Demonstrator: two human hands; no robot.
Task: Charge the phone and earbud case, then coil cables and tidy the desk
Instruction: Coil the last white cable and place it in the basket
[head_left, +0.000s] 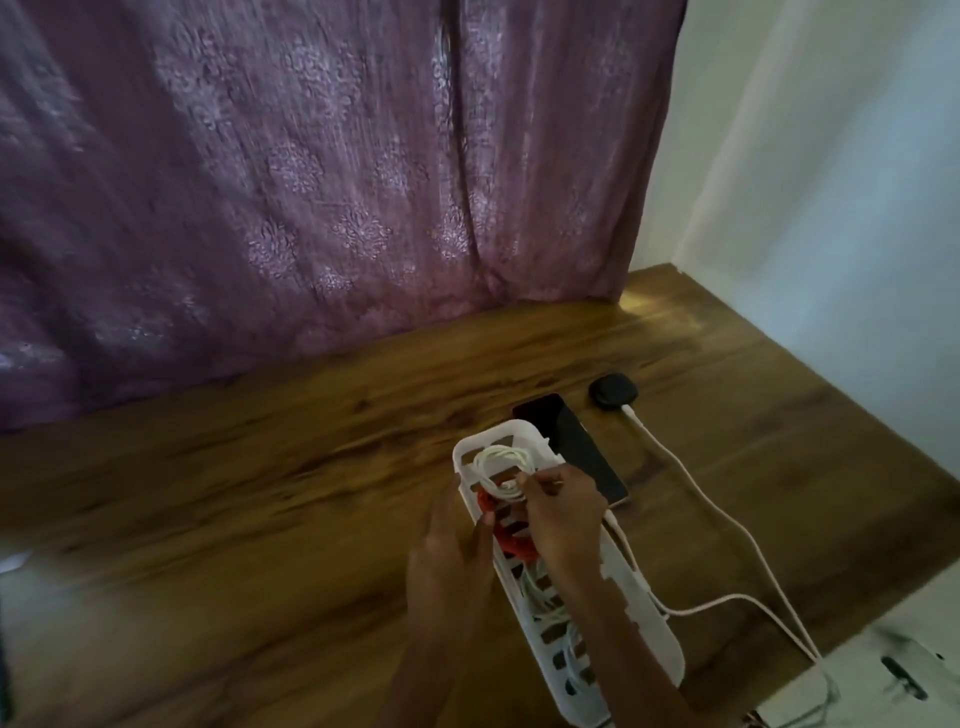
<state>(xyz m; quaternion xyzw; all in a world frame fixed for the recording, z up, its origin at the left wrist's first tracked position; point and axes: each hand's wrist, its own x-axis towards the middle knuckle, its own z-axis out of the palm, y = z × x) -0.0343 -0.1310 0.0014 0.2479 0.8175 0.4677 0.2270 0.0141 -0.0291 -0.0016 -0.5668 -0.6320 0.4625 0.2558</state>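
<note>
**A:** Which step is going on?

**B:** Tidying, I'd judge. The right hand is pinching the white coiled cable inside the far end of the slotted tray. The left hand is lying against the tray's left wall, with fingers seemingly straight, though blurred.

**A:** What is the tray holding?

**B:** Loose white cables at the near end, a red cable in the middle, and the coil beyond.

**A:** And next?

**B:** Probably releasing the coil gently, so it isn't springing open.

**A:** The devices?

**B:** The phone is lying on the desk just right of the tray. The earbud case is sitting farther back, with a charging cable plugged in.
</note>
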